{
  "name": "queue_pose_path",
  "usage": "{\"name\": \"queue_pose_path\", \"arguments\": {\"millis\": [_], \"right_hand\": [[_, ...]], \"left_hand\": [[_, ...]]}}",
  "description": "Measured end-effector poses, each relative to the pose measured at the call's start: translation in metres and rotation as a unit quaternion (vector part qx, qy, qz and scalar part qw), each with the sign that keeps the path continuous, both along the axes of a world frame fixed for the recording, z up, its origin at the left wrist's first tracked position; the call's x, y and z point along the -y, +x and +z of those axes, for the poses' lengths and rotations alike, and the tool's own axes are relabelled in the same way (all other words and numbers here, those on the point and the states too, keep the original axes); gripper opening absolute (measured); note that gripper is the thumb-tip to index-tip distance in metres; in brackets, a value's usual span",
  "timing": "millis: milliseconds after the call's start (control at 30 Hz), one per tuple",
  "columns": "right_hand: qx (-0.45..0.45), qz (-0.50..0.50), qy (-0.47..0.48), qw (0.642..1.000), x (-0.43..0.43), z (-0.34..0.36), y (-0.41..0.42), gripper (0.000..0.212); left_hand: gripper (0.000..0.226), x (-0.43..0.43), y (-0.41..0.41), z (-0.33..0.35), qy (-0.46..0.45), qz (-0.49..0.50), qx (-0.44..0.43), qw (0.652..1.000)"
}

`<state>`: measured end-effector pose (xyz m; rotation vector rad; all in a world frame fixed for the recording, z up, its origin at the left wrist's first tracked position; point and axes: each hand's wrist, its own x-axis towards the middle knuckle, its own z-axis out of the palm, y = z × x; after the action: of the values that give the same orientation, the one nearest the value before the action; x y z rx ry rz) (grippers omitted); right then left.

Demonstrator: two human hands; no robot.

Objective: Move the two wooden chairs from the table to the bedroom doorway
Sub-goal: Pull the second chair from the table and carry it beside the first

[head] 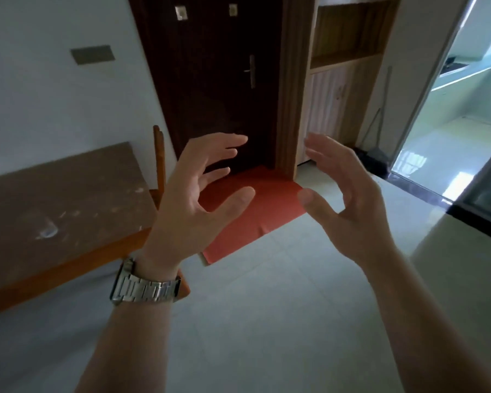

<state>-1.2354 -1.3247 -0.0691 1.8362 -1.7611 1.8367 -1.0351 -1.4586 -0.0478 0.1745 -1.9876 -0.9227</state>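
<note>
Currently both hands are hanging empty: left hand [193, 191] and right hand [343, 194] splayed wide, carrying nothing. One wooden chair [159, 163] is showing at 9 o'clock, tucked beside the table [63, 199]; the second is out of view. Dark door [216, 80] sitting at 12, red mat [247, 219] lying below on pale tile.

No text, label, brand or number can be read anywhere; the grey rectangular wall plate [92, 54] left of the dark wooden door [210, 80] looks blank.
</note>
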Motion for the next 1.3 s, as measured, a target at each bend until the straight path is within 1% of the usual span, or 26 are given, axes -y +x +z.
{"name": "queue_pose_path", "arguments": {"millis": [200,300,500,600,767,933,1067,1200,1300], "right_hand": [[-0.004,0.057,0.012,0.998,0.094,-0.017,-0.084,0.066],[-0.025,0.066,0.015,0.997,0.148,-0.017,-0.128,0.066],[-0.028,0.073,0.013,0.997,0.243,0.001,-0.222,0.065],[-0.021,0.071,-0.003,0.997,0.282,0.002,-0.260,0.066],[-0.017,0.100,0.001,0.995,0.360,-0.012,-0.323,0.067],[-0.016,0.167,-0.007,0.986,0.455,-0.029,-0.390,0.071],[-0.016,0.233,-0.001,0.972,0.538,-0.023,-0.445,0.071],[-0.032,0.312,-0.001,0.949,0.621,-0.010,-0.481,0.072],[-0.023,0.376,0.001,0.926,0.679,-0.006,-0.485,0.072]], "left_hand": [[0.054,0.070,-0.074,-0.021,0.002,0.049,0.025,0.998],[0.054,0.119,-0.117,-0.027,0.001,0.062,0.017,0.998],[0.051,0.216,-0.210,-0.011,-0.008,0.073,-0.006,0.997],[0.052,0.255,-0.248,-0.006,-0.014,0.064,0.004,0.998],[0.053,0.322,-0.309,-0.016,-0.016,0.094,0.019,0.995],[0.053,0.390,-0.368,-0.028,-0.027,0.154,0.031,0.987],[0.052,0.444,-0.418,-0.020,-0.030,0.216,0.030,0.975],[0.050,0.494,-0.447,-0.009,-0.030,0.288,0.008,0.957],[0.050,0.524,-0.456,-0.011,-0.027,0.341,0.010,0.939]]}}
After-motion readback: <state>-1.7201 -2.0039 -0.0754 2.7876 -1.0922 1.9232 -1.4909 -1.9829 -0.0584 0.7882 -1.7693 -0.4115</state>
